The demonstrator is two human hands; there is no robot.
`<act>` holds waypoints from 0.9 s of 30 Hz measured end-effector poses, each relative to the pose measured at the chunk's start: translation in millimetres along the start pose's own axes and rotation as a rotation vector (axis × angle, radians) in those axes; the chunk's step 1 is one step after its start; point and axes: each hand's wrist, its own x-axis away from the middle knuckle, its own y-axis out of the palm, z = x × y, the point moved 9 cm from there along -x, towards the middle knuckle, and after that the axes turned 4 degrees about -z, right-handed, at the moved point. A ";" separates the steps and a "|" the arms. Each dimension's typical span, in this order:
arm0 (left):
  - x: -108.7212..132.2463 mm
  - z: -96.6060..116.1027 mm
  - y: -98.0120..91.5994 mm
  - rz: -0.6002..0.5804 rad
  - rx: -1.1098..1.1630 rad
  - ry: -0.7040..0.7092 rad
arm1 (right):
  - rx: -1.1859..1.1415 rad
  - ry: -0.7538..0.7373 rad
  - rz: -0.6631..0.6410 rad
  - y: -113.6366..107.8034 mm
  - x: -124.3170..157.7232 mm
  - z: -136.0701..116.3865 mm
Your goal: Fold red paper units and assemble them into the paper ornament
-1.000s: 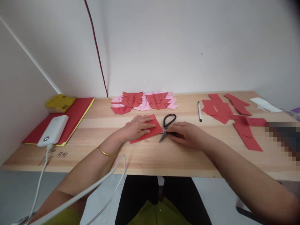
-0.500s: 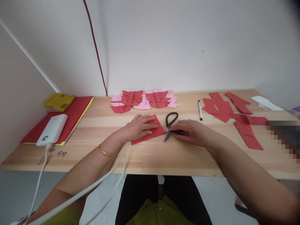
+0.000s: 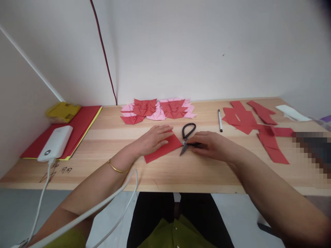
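My left hand [image 3: 153,139] lies over a red sheet of paper [image 3: 165,152], its fingers stretched out and covering the sheet's upper left part. To the right, my right hand [image 3: 208,146] is closed around one handle of black-handled scissors [image 3: 184,147]. The scissors rest on the table with their blades apart and pointing toward me. Their other looped handle stands away from my fingers. The paper's right corner reaches the scissors near the pivot. Folded red paper pieces [image 3: 145,107] and pink ones [image 3: 156,114] are layered in rows behind my left hand.
On the right are a marker [image 3: 220,121], red paper scraps [image 3: 240,119] and a white paper strip [image 3: 292,113]. Red sheets [image 3: 81,120] at left carry a white power bank [image 3: 55,143] and a yellow packet [image 3: 63,112]. A white cable [image 3: 103,203] crosses before my left forearm.
The red sheet has turned slightly, its lower left corner shifting down. My left hand's fingers have drawn closer together on it. The right hand and scissors hardly differ.
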 end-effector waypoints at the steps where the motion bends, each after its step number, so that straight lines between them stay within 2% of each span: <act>1: -0.3 -0.8 4.2 -0.036 0.004 -0.008 | 0.002 0.001 -0.002 -0.5 0.1 -0.4; 5: 0.1 -3.9 13.2 -0.106 0.001 -0.032 | -0.001 0.011 -0.007 -3.2 1.3 -1.5; 13: -0.6 -3.7 12.9 -0.143 -0.029 -0.054 | -0.003 -0.065 0.036 -0.5 0.1 -7.7; 27: -0.5 -4.0 12.6 -0.144 -0.031 -0.050 | 0.058 -0.147 0.095 3.8 -2.5 -15.9</act>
